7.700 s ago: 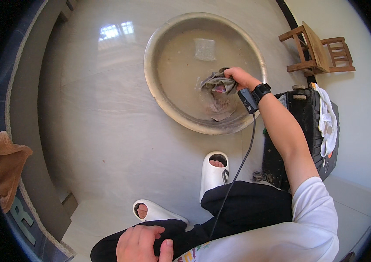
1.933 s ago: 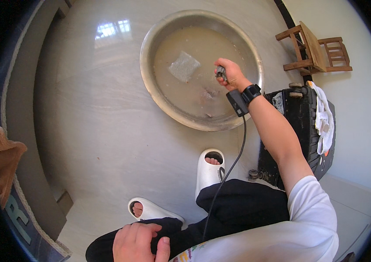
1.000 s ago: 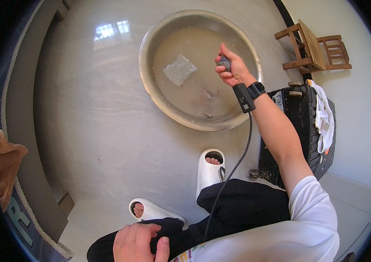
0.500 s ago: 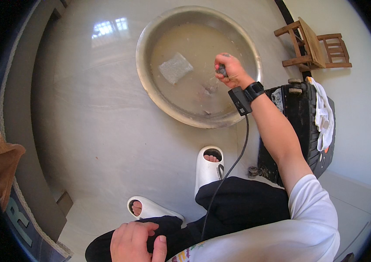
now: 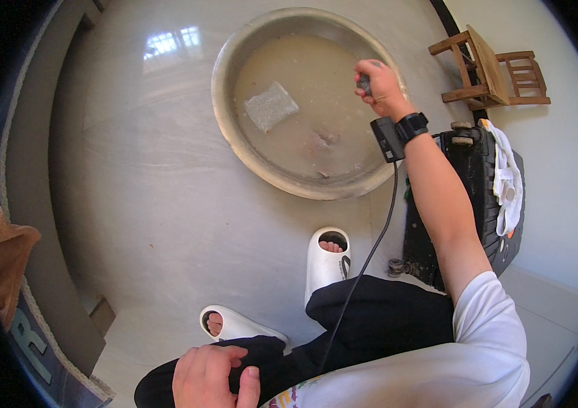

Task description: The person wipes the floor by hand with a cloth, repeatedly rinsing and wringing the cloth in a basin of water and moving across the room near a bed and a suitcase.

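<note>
A wide metal basin (image 5: 316, 192) stands on the floor, full of cloudy brownish water. Over its right side, above the water, my right hand (image 5: 382, 90) is closed around a dark grey wad (image 5: 365, 84), whose kind I cannot make out. In the left half of the basin lies a whitish, translucent square packet (image 5: 272, 107), at the water's surface. Toward the near side a pinkish lump (image 5: 321, 140) shows dimly under the water. My left hand (image 5: 211, 377) rests on my black-trousered leg, fingers bent and thumb apart, holding nothing.
A black wheeled suitcase (image 5: 465, 204) with a white cloth (image 5: 505, 180) over it stands right of the basin. Behind it is a small wooden chair (image 5: 489, 68). A brown cloth (image 5: 7, 255) hangs at the left edge. A black cable (image 5: 370, 258) runs from my right wrist.
My right hand has moved right and slightly away from me, toward the basin's right rim, still gripping the grey wad. The packet has drifted slightly left. My left hand stays put.
</note>
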`<state>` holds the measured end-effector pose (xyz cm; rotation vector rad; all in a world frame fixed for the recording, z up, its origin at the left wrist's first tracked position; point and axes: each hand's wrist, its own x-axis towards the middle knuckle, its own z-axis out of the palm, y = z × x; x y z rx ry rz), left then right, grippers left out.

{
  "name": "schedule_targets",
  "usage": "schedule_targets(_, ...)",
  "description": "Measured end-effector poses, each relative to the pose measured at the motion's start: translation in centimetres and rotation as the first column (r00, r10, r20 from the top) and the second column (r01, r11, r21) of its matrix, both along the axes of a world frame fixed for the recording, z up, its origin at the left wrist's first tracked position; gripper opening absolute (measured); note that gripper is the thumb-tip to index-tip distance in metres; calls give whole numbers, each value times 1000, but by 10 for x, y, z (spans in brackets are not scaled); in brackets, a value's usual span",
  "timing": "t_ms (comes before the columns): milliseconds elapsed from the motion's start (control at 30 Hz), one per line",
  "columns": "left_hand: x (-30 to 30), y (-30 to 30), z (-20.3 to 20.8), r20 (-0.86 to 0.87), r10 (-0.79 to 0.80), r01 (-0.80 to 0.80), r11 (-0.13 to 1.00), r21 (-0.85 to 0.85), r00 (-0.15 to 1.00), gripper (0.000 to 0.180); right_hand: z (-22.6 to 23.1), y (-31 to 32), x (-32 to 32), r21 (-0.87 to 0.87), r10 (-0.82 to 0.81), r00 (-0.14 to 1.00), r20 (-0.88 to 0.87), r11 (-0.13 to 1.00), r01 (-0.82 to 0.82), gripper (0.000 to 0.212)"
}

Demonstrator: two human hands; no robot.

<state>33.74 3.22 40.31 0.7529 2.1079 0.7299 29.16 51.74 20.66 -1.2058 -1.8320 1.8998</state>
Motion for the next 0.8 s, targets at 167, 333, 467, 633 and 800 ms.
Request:
schedule_targets(167, 0, 1, 2, -4, 1, -1, 1000, -4, 1000, 16, -66, 7, 15, 440, 17, 953, 302, 885, -155, 38)
schedule_targets(333, 8, -5, -9, -32, 29, -32, 994, -103, 999, 22, -102, 38, 24, 609, 53, 896, 441, 716, -342, 59)
schedule_targets(467, 8, -5, -7, -12, 45, -46, 989, -142, 999, 21, -84, 12, 25, 810, -2, 880, 474, 393, -435, 55)
schedule_targets(633, 7, -6, -5, -2, 63, -63, 988, -140, 998, 22, -52, -35, 24, 316, 462, 487, 741, 400, -860, 57)
schedule_targets(800, 0, -1, 2, -10, -4, 4, 1000, 12, 1000, 16, -105, -46, 49, 247, 473, 332, 816, 233, -940, 54)
